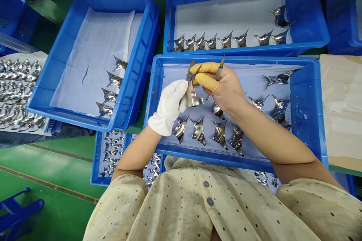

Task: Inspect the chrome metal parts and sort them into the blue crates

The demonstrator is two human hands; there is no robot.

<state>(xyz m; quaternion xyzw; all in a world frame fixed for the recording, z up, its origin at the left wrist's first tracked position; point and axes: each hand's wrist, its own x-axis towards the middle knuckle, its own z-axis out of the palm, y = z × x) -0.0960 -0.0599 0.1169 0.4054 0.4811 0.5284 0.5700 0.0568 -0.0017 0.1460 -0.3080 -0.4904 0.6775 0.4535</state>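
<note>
My left hand (169, 103), in a white glove, is closed on a shiny curved metal part (194, 97) and holds it up over the near blue tray (240, 161). Yellow finger cots cover the thumb and a finger of my right hand (219, 83). This hand grips a slender, pen-like tool (218, 72) with a pointed brown end; its exact kind is unclear. Its fingers are right at the upper part of the metal piece and hide some of it. Below my hands, several similar pointed metal parts (198, 131) lie on white paper in the tray.
A blue tray (249, 47) behind and another at the left (70, 118) hold more metal parts on paper. Rows of shiny parts (19, 94) lie at the far left. Cardboard (341, 109) lies at the right. A blue stool (22, 211) stands on the green floor.
</note>
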